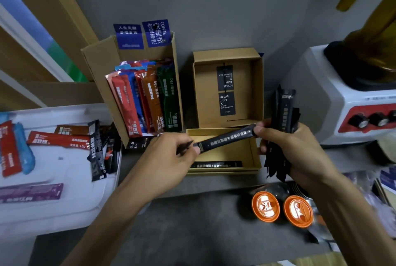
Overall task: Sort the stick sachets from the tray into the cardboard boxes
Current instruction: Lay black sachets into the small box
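Note:
My left hand (171, 154) pinches the near end of a black stick sachet (227, 138) held across the small open cardboard box (254, 150). Its far end touches the thumb of my right hand (285, 148), which grips a bunch of black sachets (284, 115) upright. One black sachet (216, 165) lies flat inside that box. The box's raised lid (248, 90) carries black labels. A taller cardboard box (102, 85) at centre left holds red, blue, orange and green sachets (145, 98). The white tray (70, 193) at left carries red, blue, brown, black and purple sachets.
Two orange-lidded containers (281, 209) stand on the grey counter in front of the small box. A white appliance with red panel and black knobs (351, 103) sits at the right. Wooden framing fills the upper left. Loose packets lie at the far right edge.

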